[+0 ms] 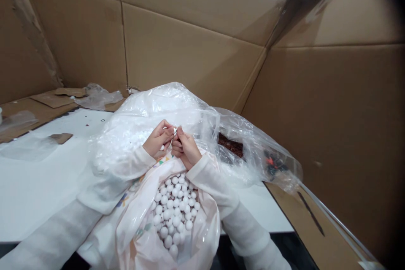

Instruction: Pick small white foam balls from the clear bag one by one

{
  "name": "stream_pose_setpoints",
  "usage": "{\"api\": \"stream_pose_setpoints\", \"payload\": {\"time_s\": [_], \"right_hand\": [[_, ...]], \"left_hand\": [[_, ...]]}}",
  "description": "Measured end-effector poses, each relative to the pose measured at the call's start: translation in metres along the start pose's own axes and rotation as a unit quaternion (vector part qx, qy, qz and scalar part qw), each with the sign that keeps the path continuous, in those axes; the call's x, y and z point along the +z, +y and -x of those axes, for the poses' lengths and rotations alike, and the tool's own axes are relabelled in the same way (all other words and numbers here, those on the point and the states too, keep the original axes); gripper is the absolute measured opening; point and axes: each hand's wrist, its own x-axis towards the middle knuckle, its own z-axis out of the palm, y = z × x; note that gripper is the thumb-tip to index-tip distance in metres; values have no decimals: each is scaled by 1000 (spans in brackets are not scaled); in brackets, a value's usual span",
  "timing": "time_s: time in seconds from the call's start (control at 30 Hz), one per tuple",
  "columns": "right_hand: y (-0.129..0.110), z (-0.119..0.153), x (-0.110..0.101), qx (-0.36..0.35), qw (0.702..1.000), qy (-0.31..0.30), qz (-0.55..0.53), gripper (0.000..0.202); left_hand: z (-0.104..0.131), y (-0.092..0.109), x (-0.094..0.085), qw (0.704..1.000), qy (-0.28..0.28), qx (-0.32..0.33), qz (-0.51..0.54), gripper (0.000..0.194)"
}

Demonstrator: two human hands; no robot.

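My left hand (160,139) and my right hand (185,147) meet above the far rim of an open plastic bag. Both are closed, with fingertips pinched around a small white piece (175,131) between them. Another small white ball (162,147) shows under the left fingers. Below my wrists, the pinkish printed bag (207,236) gapes open and holds many white balls (177,204). Behind my hands lies a large clear plastic bag (164,101) with white contents. Exactly how each finger grips the piece is hard to make out.
Cardboard walls (190,29) stand at the back and right. Brown material (230,145) and a dark bundle with orange (275,164) show through clear plastic. Cardboard scraps (52,99) and plastic film (98,97) lie at the left of the white tabletop (38,185). A dark thin strip (311,214) rests at right.
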Motion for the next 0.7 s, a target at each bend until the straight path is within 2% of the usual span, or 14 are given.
{"api": "stream_pose_setpoints", "payload": {"time_s": [0.1, 0.23, 0.4, 0.53, 0.7], "right_hand": [[-3, -1, -2, 28, 996, 4, -89, 32], [-7, -3, -7, 47, 983, 13, -178, 13], [-6, -5, -9, 42, 977, 33, -204, 14], [-3, -7, -10, 24, 977, 31, -210, 11], [2, -10, -13, -16, 978, 17, -209, 8]], "left_hand": [[-3, 3, -5, 1000, -6, 8, -14, 30], [-2, 4, -1, 1000, -15, -1, -17, 32], [2, 4, 6, 1000, -15, -17, -15, 28], [3, 10, 9, 998, -56, -38, -10, 32], [4, 13, 12, 996, -81, -33, 16, 35]]}}
